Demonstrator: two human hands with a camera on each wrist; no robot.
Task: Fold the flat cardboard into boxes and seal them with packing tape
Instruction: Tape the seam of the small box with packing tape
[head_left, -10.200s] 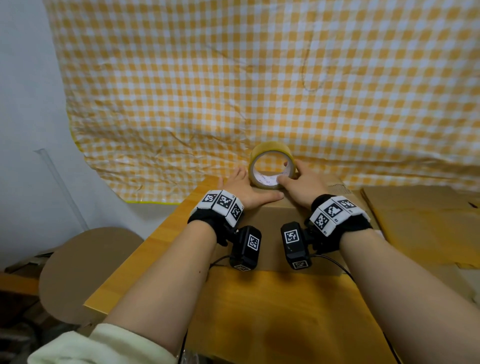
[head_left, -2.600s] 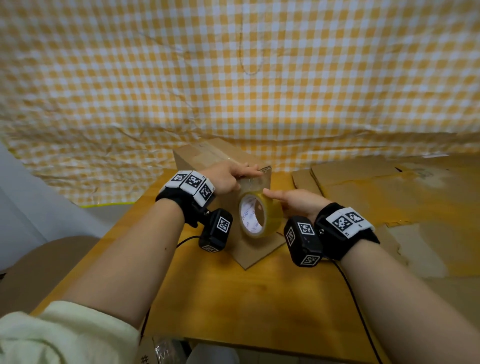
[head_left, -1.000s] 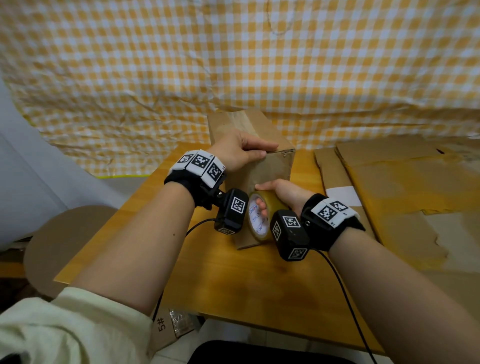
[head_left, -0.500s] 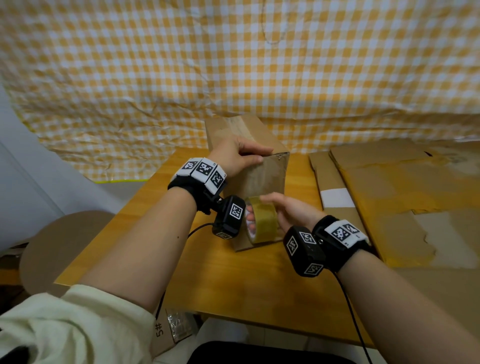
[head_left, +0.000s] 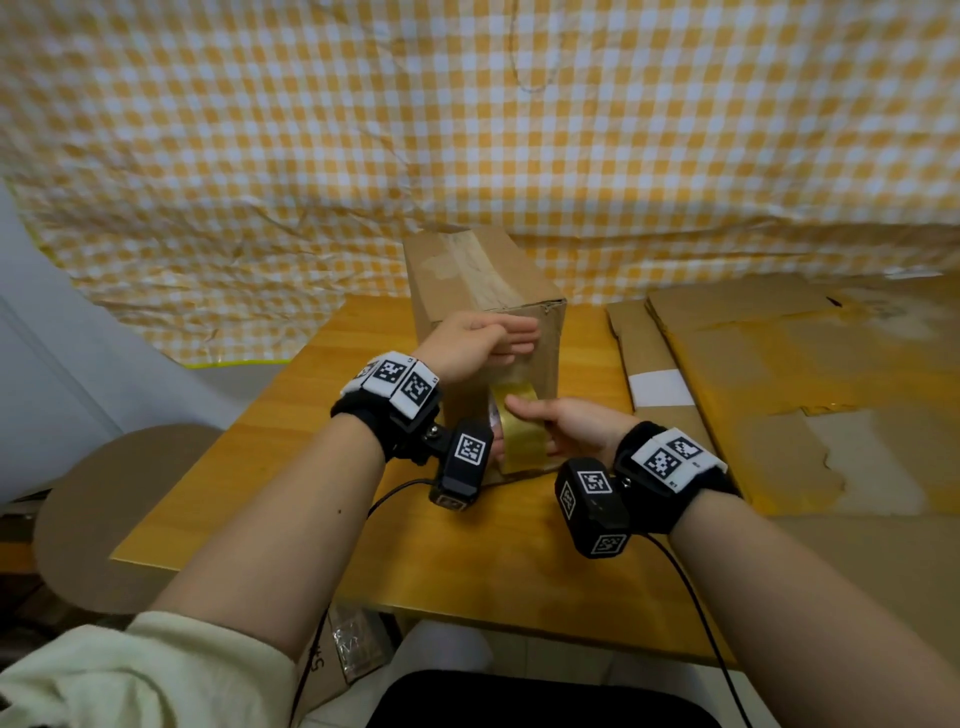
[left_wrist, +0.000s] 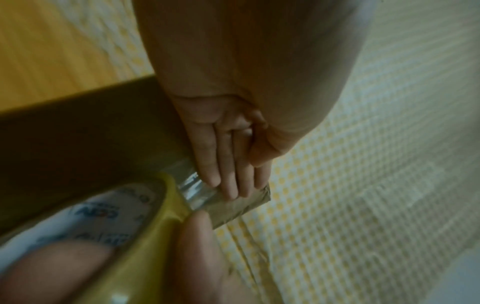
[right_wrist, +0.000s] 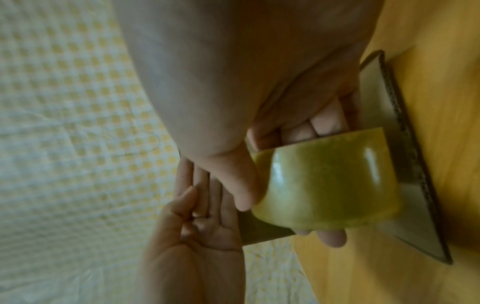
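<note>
A folded brown cardboard box (head_left: 478, 280) stands upright on the wooden table (head_left: 291, 426). My left hand (head_left: 483, 343) lies flat with straight fingers (left_wrist: 231, 179) against the box's near face, pressing a clear strip of tape (left_wrist: 192, 185) onto it. My right hand (head_left: 561, 431) grips the yellowish tape roll (head_left: 519, 441) just below, thumb on its outer band and fingers through its core. The roll (right_wrist: 327, 179) sits close against the box's lower front (right_wrist: 376, 86). The strip runs from the roll up under my left fingers.
Flat cardboard sheets (head_left: 779, 364) lie stacked at the right of the table, one with a white label (head_left: 660, 387). A yellow checked cloth (head_left: 467, 130) hangs behind. A round cardboard-coloured stool (head_left: 104, 499) stands at the lower left.
My left hand slid from gripping the box's top edge down to lie flat on its near face. My right hand drew the roll lower, stretching tape down the front.
</note>
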